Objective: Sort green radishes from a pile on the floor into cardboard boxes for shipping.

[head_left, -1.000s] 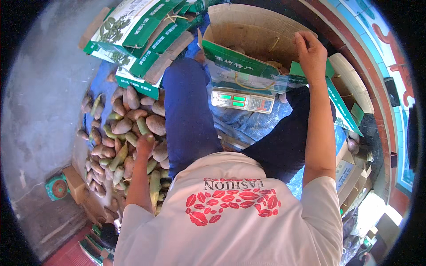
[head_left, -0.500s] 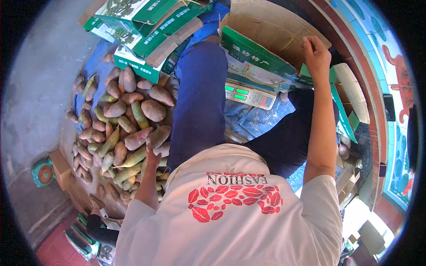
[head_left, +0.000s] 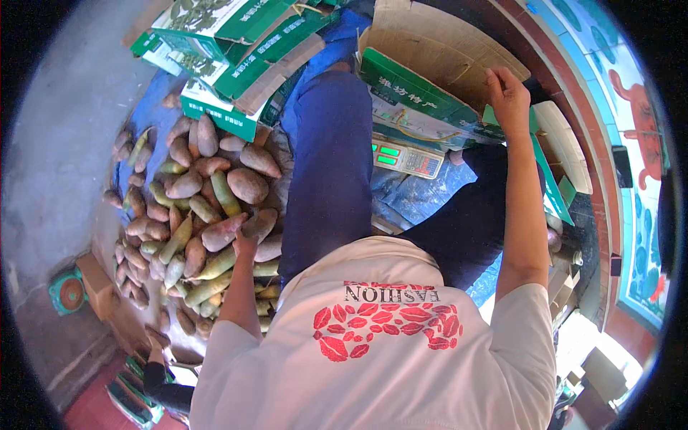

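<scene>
Now, brown sweet potato located at 1 o'clock from nearer left hand, long axis tilted 1-to-7. Right hand seen beside carton, fingers curled. Grip of either cannot be told.

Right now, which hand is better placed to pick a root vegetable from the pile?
The left hand, most likely: it is at the vegetable pile, close to a brown root. The right hand is raised by the open carton, with the left leg between it and the pile.
</scene>
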A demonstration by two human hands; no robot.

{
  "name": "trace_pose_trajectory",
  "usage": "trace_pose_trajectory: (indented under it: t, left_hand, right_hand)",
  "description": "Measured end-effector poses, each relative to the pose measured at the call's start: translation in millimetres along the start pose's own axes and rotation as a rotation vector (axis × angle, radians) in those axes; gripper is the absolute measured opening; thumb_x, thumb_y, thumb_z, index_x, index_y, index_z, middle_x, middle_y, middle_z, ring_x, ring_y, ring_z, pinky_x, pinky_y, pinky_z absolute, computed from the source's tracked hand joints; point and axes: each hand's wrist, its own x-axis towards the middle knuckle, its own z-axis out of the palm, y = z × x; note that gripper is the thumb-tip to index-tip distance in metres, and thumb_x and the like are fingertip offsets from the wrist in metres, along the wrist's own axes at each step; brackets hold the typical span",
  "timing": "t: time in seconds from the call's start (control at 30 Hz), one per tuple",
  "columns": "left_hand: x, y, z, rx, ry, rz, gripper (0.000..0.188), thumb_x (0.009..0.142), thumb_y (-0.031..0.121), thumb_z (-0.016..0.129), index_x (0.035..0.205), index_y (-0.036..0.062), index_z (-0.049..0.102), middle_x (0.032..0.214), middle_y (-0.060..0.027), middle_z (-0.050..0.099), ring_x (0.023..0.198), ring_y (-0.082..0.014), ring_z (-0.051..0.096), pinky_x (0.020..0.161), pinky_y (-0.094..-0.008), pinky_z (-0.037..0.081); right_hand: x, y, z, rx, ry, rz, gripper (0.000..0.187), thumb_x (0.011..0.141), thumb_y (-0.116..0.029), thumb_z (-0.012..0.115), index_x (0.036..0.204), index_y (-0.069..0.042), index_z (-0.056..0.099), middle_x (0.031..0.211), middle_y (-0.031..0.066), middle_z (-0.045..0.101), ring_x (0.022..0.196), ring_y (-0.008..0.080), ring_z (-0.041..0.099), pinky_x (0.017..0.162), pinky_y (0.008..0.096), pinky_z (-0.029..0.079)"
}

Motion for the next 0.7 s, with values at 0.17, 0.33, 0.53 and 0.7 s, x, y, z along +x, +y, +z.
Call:
trace_pose_trajectory:
  t: [0.17,0.33,0.53,0.7]
  left_hand:
    - [-14.0,32.6,-6.8,-0.008,0.182,0.105,0.064,0.065,0.025,0.066,0.124,0.0214,0.041,0.119,-0.0218,0.046,0.108,-0.0345,0.047,0.092,-0.0395,0.039]
    - [-25.1,115.4,-47.8,-0.145,0.381,0.505,0.053,0.07,0.017,0.063,0.117,0.0008,0.044,0.114,-0.0207,0.047,0.106,-0.037,0.044,0.091,-0.0418,0.035]
    - [-78.0,266.7,-147.6,-0.221,0.561,1.052,0.047,0.071,0.003,0.06,0.116,0.0018,0.044,0.11,-0.019,0.05,0.104,-0.0363,0.045,0.09,-0.0417,0.036]
    - [-135.2,368.5,-198.1,-0.241,0.505,1.26,0.042,0.071,0.004,0.061,0.111,0.0037,0.049,0.11,-0.0177,0.051,0.104,-0.0351,0.046,0.091,-0.0399,0.036]
  right_hand:
    - [9.7,-4.6,-33.8,0.06,-0.013,0.085,0.018,0.082,-0.02,0.057,0.085,-0.003,0.06,0.067,0.01,0.059,0.06,0.0184,0.057,0.057,0.0277,0.045]
    - [34.0,-40.9,-77.5,0.056,0.023,0.005,0.016,0.08,-0.019,0.057,0.086,-0.004,0.06,0.07,0.0135,0.06,0.063,0.0239,0.06,0.06,0.0305,0.046]
    - [23.9,-8.0,-59.5,-0.031,0.082,-0.071,0.015,0.078,-0.017,0.057,0.086,-0.004,0.06,0.079,0.0145,0.059,0.073,0.0315,0.058,0.064,0.0359,0.046]
    - [35.2,18.7,-29.1,-0.24,0.098,-0.123,0.017,0.077,-0.015,0.057,0.091,-0.007,0.059,0.093,0.0115,0.057,0.087,0.0315,0.054,0.074,0.0391,0.045]
